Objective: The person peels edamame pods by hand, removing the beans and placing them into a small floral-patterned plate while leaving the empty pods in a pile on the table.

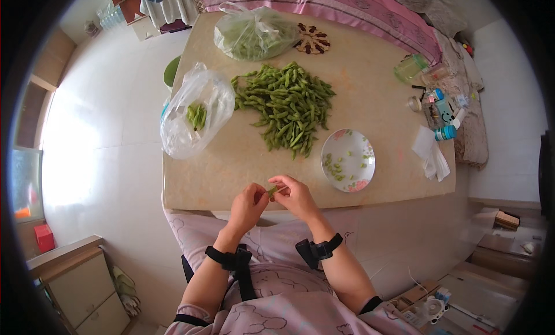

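Between my two hands, just over the table's front edge, is a green soybean pod [272,191]. My left hand [248,207] pinches one end of it with thumb and forefinger. The fingers of my right hand [296,198] grip the other end. Beyond them a large heap of green soybean pods [288,105] lies mid-table. To the right stands a white floral plate [365,150] holding several shelled green beans [336,168]. An opened clear plastic bag [217,103] on the left has a few pods or husks [197,116] in it.
A tied plastic bag of greens [256,36] sits at the back of the table [368,96], beside a patterned trivet [313,39]. Along the right edge are a green-tinted jar [410,68], small bottles [445,133] and white tissues [429,153]. A green bin [171,71] stands past the left edge.
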Motion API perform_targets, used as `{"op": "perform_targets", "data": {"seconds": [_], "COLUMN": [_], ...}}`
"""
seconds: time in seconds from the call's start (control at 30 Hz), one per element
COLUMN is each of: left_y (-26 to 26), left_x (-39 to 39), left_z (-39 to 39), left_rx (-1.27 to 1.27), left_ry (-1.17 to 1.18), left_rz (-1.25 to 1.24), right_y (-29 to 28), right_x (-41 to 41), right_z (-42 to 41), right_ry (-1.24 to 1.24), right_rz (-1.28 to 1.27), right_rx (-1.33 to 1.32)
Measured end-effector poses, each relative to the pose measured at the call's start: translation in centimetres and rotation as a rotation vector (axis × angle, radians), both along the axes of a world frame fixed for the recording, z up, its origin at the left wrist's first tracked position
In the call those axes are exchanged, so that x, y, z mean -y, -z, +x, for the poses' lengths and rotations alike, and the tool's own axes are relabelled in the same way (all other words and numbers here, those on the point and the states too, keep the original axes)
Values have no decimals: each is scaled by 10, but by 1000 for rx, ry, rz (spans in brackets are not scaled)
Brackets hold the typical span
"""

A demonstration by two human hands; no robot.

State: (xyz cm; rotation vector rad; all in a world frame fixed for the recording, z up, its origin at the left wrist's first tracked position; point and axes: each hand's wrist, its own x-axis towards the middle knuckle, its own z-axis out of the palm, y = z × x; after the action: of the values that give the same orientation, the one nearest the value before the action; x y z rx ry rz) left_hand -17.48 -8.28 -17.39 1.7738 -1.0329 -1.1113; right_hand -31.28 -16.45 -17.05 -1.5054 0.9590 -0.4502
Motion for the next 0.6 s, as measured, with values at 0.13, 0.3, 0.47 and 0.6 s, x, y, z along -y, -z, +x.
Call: {"op": "perform_targets", "data": {"seconds": [0.13, 0.3, 0.47, 0.6], "left_y": [-1, 9, 9, 13], "left_x": [2, 3, 5, 3], "left_z": [3, 1, -1, -1], "left_rx": [-128, -387, -382, -527], "left_ry": [-4, -86, -99, -149], "left_rz": [32, 79, 78, 49], "right_y": [-9, -2, 5, 9], "right_x": [9, 6, 0, -2], "right_z": [-3, -3, -5, -2], "right_ry": [-152, -76, 159, 270], "right_rz": [87, 166, 598, 849], "right_rx": [-69, -17, 203, 349]}}
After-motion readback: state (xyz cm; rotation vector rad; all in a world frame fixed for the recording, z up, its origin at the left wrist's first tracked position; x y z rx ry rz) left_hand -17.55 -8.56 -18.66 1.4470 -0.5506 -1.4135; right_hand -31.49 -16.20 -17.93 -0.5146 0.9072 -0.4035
